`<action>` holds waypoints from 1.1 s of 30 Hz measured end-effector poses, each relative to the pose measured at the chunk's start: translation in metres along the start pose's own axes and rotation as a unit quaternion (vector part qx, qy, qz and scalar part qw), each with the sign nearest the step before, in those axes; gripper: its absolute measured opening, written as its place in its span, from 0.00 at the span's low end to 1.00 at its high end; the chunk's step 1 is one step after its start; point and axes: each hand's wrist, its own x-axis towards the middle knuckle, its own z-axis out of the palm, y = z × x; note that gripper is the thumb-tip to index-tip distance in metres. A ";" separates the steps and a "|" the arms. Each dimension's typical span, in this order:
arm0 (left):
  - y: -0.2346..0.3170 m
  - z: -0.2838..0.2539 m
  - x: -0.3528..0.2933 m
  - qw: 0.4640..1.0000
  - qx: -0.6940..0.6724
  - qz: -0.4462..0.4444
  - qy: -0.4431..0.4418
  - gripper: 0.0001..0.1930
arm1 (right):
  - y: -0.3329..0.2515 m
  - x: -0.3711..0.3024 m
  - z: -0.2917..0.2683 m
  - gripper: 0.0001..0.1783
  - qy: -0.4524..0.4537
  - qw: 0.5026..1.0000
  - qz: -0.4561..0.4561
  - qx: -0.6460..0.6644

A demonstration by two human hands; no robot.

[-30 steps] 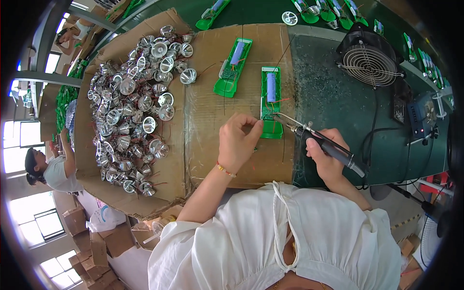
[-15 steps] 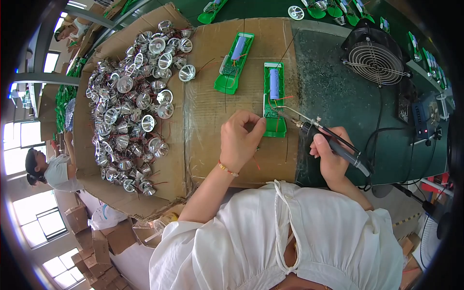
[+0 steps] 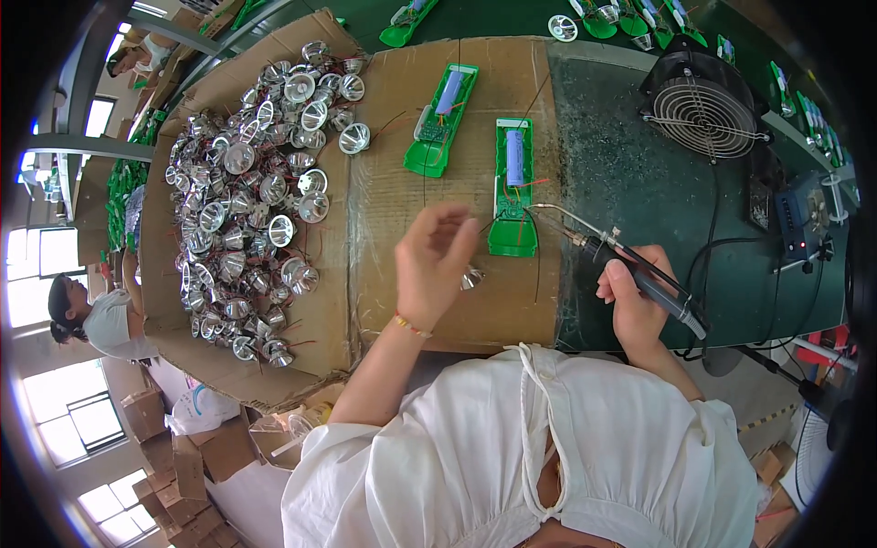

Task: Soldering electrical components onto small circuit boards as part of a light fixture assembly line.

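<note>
In my right hand [image 3: 637,301] is a black soldering iron [image 3: 671,304], with a thin bent metal feed tube running along it. Its tip end points left at the circuit board [image 3: 510,211] in a green plastic housing [image 3: 513,242]. A blue-purple cylindrical battery [image 3: 515,157] lies in the housing's far part, with red and dark wires around the board. My left hand [image 3: 431,265] hovers left of this housing, thumb and fingers apart, holding nothing visible. Partly behind it, a silver reflector cup [image 3: 471,277] rests on the cardboard. A second green housing [image 3: 426,162] with a battery lies farther left.
A cardboard box [image 3: 315,352] full of wired silver reflector cups stands left, one loose cup [image 3: 354,138] at its edge. A black fan [image 3: 702,114] stands far right, near a blue power unit [image 3: 799,224] and cables. More green housings line the back. Other people are at left.
My left hand has drawn back left from the board, its thumb and fingers parting. The reflector cup beside it has come into view. The iron has shifted slightly right.
</note>
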 end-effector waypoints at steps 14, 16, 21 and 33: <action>0.000 -0.004 -0.015 0.951 0.163 0.240 -0.105 0.05 | -0.005 -0.006 -0.002 0.10 -0.014 0.999 0.031 0.003; 0.002 0.004 -0.009 0.983 0.145 0.079 -0.074 0.04 | -0.005 -0.004 0.001 0.09 -0.030 0.999 0.012 -0.027; 0.004 0.014 0.003 0.974 0.184 0.075 -0.111 0.06 | 0.004 -0.001 0.003 0.10 -0.031 0.996 -0.035 -0.071; 0.000 0.014 0.007 0.975 0.181 0.061 -0.112 0.06 | 0.004 0.001 0.011 0.08 -0.027 0.998 -0.019 -0.055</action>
